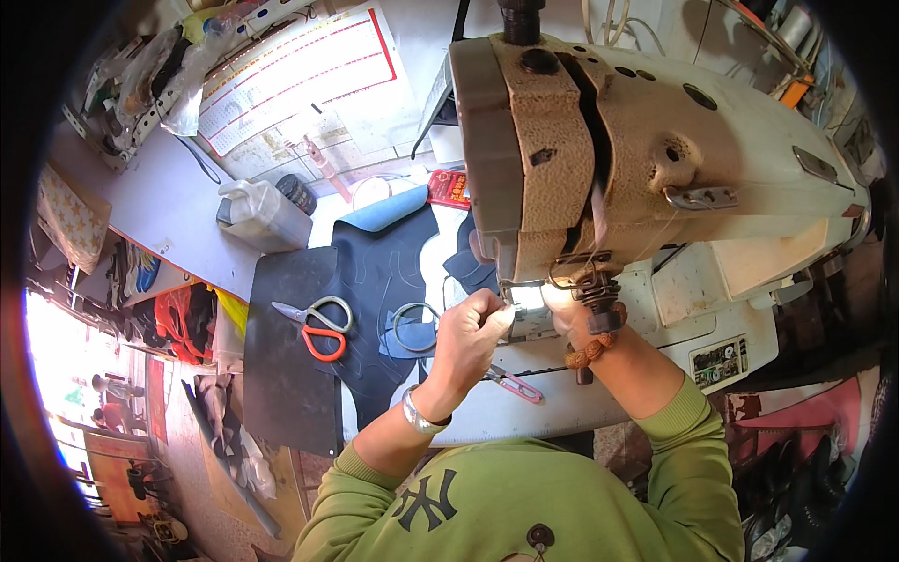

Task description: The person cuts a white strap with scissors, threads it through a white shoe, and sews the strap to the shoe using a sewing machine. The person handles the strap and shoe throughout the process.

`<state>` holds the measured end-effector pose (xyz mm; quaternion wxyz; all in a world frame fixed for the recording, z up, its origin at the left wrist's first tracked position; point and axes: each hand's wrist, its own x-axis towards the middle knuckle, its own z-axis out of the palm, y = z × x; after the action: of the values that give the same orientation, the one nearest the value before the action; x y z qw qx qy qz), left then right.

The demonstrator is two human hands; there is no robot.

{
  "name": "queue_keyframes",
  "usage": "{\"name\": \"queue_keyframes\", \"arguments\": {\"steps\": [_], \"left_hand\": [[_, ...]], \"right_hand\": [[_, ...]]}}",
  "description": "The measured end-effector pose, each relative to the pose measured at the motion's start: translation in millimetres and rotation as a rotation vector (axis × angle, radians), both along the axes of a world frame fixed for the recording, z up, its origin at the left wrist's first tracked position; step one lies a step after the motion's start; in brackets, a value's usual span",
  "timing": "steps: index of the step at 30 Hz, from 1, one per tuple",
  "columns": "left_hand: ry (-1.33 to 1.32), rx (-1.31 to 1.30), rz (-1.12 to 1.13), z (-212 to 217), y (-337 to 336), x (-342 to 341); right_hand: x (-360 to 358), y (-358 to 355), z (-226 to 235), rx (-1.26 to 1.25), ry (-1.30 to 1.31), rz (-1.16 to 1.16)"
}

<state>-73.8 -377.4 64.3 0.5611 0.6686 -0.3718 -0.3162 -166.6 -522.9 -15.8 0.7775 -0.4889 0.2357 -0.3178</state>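
My left hand (468, 330) is raised under the head of a large beige sewing machine (599, 140), with its fingers pinched together close to the lit needle area (527, 297). What it pinches is too small to see. My right hand (573, 317) reaches into the same spot from the right and is partly hidden behind the machine's dark metal parts. That wrist wears a wooden bead bracelet (590, 354), and the left wrist wears a silver one (420, 413). Pink thread snips (515, 385) lie on the machine bed just below my left hand.
Dark blue cut pieces (389, 272) lie left of the needle beside a black mat (290, 356). On them rest scissors with red and grey handles (318, 328). Behind stand a plastic container (262, 217), a light blue piece (386, 208) and a small red packet (449, 188).
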Motion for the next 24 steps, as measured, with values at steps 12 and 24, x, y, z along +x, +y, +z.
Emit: {"name": "queue_keyframes", "arguments": {"steps": [12,24], "left_hand": [[-0.284,-0.197,-0.124,-9.4,-26.9,38.2],[-0.931,-0.058,-0.999,17.7,-83.9,106.3]], "right_hand": [[-4.5,-4.4,5.2,0.094,0.052,-0.058],[-88.4,-8.1,60.8,-0.907,0.468,-0.080]]}}
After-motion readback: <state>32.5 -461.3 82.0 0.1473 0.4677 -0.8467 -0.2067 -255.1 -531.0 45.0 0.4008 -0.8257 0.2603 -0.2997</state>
